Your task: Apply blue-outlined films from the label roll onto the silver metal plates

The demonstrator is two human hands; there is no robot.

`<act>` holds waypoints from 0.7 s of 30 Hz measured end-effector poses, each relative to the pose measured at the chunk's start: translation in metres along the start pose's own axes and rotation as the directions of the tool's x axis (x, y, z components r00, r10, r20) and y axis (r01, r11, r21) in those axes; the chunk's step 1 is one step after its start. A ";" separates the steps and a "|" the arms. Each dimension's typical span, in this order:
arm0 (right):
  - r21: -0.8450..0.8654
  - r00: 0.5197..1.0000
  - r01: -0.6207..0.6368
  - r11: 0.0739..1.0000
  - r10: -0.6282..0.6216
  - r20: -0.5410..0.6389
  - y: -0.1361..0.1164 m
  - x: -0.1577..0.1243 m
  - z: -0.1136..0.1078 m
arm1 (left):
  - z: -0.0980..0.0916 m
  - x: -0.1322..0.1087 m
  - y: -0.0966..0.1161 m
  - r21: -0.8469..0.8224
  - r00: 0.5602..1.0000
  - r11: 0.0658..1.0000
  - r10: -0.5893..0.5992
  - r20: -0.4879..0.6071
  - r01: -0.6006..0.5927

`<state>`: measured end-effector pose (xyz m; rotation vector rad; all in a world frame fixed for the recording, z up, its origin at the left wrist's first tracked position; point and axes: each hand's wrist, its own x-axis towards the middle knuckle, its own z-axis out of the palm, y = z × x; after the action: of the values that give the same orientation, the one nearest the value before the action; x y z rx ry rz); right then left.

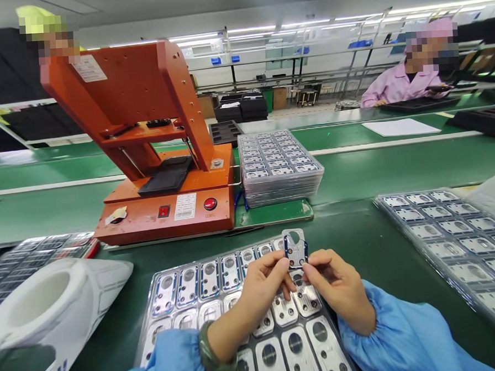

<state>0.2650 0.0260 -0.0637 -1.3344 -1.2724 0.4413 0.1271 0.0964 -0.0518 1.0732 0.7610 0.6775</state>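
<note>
A small flat silver plate (296, 252) with blue edging, a round cutout near its top and small holes is held upright between my two hands. My left hand (261, 290), with a green bangle at the wrist, pinches its left side. The lower right edge is gripped between the thumb and fingers of my right hand (338, 286). Below both hands lies a clear plastic tray (145, 318) filled with rows of similar silver plates. My forearms hide part of it.
An orange press (202, 204) with a red button stands behind the tray. Right of it is a stack of filled clear trays (281, 186). Another filled tray (417, 257) lies at right; a white roll (71, 305) sits at left. A co-worker (412, 83) is across the bench.
</note>
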 end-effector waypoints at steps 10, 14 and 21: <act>-0.023 0.999 0.046 0.999 -0.046 0.028 0.000 0.000 -0.001 | 0.002 0.000 0.004 0.066 0.999 0.997 0.033 -0.017 -0.032; -0.045 0.998 0.051 0.998 -0.049 0.042 0.003 -0.002 -0.001 | 0.002 -0.001 0.006 0.087 0.999 0.995 0.042 -0.016 -0.040; -0.011 0.990 0.117 0.993 -0.116 0.080 0.003 -0.002 -0.001 | 0.002 -0.003 0.007 0.067 0.997 0.995 0.075 -0.034 -0.072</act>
<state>0.2658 0.0244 -0.0671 -1.2586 -1.4140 0.4067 0.1266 0.0954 -0.0439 1.1558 0.7821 0.7404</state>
